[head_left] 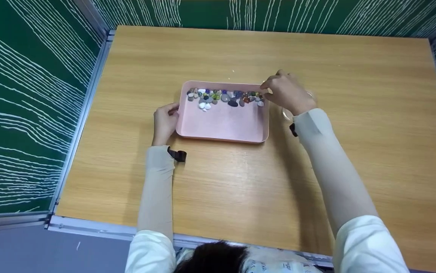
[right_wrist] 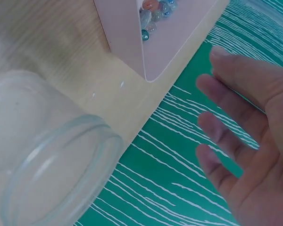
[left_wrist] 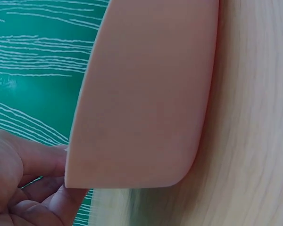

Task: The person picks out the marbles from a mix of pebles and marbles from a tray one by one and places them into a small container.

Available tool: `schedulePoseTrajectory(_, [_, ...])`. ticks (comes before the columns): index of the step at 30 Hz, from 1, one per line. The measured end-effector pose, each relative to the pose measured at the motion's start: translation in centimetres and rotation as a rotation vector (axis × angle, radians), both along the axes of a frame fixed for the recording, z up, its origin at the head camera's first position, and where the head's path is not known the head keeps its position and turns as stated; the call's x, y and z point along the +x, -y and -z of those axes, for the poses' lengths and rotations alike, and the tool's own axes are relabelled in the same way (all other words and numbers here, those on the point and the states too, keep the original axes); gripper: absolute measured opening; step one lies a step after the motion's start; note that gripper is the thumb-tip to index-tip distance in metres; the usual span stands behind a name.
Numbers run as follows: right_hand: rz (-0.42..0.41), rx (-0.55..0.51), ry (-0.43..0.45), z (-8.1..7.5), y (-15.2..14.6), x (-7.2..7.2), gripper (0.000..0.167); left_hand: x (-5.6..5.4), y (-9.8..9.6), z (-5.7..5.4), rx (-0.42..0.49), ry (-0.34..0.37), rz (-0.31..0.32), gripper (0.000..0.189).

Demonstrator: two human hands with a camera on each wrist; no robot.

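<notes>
The left hand point(head_left: 166, 123) is gripping the left side of a pink tray point(head_left: 221, 125) on the table point(head_left: 218, 189); stones point(head_left: 225, 98) are lying along its far wall. The right hand point(head_left: 288, 93), fingers loosely parted, holding nothing, is hovering by the tray's far-right corner, near a clear jar point(right_wrist: 52, 174).

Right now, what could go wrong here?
The clear jar sits close by the right hand; pulling that arm back might knock it.

The left hand holds the pink tray at its left side, so a tug could scatter the loose stones now bunched along the far side.
</notes>
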State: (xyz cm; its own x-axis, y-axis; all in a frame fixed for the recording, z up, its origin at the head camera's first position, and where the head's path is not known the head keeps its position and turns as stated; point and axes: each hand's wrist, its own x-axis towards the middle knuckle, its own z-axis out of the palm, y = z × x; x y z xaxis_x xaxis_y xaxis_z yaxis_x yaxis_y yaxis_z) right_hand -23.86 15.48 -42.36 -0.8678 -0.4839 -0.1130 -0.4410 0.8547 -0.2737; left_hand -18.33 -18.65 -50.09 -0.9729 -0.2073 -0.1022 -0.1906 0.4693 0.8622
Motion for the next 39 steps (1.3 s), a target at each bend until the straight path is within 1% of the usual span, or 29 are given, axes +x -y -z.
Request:
schedulePoseTrajectory(4, [-0.052, 0.057, 0.011, 0.1, 0.6, -0.7, 0.027, -0.1, 0.0, -0.1, 0.008, 0.024, -0.005, 0.034])
schedulePoseTrajectory(8, [-0.071, 0.089, 0.003, 0.5, 1.3, -1.2, 0.022, -0.1, -0.1, -0.2, 0.016, 0.059, -0.010, 0.036])
schedulePoseTrajectory(11, [-0.092, 0.132, -0.031, 1.1, 1.8, -1.4, 0.016, -0.1, -0.2, -0.3, 0.022, 0.083, -0.016, 0.036])
schedulePoseTrajectory(15, [-0.115, 0.216, -0.086, 1.9, 2.3, -1.6, 0.012, 0.0, -0.3, -0.2, 0.030, 0.074, -0.016, 0.036])
schedulePoseTrajectory(18, [-0.110, 0.265, -0.105, 2.2, 2.6, -1.5, 0.012, 0.1, -0.3, -0.1, 0.033, 0.049, -0.006, 0.036])
schedulePoseTrajectory(22, [-0.092, 0.275, -0.110, 2.5, 2.8, -1.5, 0.013, 0.1, -0.1, -0.2, 0.004, 0.034, 0.002, 0.036])
schedulePoseTrajectory(26, [-0.080, 0.276, -0.105, 2.6, 3.0, -1.6, 0.014, 0.0, 0.0, -0.3, 0.000, 0.046, -0.004, 0.037])
schedulePoseTrajectory(30, [-0.072, 0.311, -0.093, 2.8, 3.0, -1.7, 0.014, -0.1, 0.0, -0.2, 0.004, 0.052, -0.009, 0.037])
schedulePoseTrajectory(34, [-0.064, 0.345, -0.091, 3.1, 3.0, -1.7, 0.014, -0.1, 0.1, -0.2, -0.009, 0.050, 0.005, 0.037])
schedulePoseTrajectory(39, [-0.048, 0.330, -0.107, 3.5, 2.9, -1.6, 0.012, -0.3, 0.1, -0.2, 0.020, 0.067, 0.013, 0.040])
